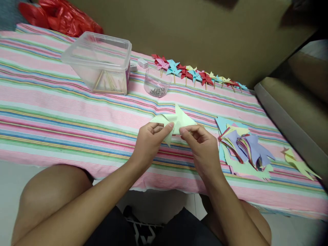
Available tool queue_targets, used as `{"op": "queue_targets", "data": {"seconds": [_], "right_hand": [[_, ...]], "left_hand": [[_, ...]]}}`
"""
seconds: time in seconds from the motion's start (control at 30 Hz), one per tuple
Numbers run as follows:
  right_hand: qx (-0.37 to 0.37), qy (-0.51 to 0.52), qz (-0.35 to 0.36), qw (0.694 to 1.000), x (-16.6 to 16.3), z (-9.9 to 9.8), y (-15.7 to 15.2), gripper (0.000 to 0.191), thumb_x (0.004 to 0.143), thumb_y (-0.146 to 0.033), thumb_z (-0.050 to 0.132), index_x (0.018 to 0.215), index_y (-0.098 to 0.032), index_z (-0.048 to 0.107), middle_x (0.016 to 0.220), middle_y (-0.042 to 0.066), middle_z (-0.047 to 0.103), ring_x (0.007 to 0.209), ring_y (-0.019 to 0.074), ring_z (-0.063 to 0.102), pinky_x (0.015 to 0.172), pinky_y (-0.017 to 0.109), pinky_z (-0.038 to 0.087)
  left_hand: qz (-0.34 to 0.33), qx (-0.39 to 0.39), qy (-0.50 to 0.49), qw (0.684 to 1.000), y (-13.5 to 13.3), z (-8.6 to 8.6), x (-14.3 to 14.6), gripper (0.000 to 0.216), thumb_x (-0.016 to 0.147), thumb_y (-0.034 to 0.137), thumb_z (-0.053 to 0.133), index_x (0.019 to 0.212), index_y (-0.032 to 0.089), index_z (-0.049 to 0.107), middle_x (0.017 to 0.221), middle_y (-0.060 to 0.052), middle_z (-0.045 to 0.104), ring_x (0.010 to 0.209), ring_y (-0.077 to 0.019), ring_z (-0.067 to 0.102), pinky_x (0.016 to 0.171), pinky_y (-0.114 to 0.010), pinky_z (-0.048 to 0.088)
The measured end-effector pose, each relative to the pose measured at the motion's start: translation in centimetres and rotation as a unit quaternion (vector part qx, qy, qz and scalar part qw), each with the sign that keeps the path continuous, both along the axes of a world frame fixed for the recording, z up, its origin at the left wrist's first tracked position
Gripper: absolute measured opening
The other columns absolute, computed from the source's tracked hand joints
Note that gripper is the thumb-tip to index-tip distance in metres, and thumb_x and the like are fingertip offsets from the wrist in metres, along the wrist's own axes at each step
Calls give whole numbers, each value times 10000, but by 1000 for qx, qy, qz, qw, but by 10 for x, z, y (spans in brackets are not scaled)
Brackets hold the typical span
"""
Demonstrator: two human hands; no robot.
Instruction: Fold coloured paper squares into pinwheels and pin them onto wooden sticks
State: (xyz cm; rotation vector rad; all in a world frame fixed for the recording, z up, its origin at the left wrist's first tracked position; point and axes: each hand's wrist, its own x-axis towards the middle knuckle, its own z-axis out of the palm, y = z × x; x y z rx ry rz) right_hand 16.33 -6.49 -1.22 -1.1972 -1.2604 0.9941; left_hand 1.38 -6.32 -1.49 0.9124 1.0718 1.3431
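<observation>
Both my hands hold a pale green cut paper [179,119] with folded points, just above the striped cloth. My left hand [148,141] pinches its left side, the thumb pressing across the centre. My right hand [202,147] has its fingers closed on the paper's right flap. The paper's lower tip pokes out between the two hands.
The striped cloth [64,116] covers a low table. A clear plastic box [99,61] with wooden sticks and a small clear cup of pins [156,83] stand beyond. Finished pinwheels [194,75] line the far edge. Stacked coloured papers [243,147] lie right, a red bag [61,15] far left.
</observation>
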Motion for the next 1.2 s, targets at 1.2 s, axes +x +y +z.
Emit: {"op": "queue_targets", "data": {"seconds": [1.2], "right_hand": [[-63,9,124,990,13,12,9,278,840,-425,755,1038,-233,781,1101,61,743,1048,258,666,870,371,540]], "left_hand": [[-60,100,305,945,2,21,-17,437,884,468,661,621,201,437,624,37,405,627,-137,411,609,-276,319]]}}
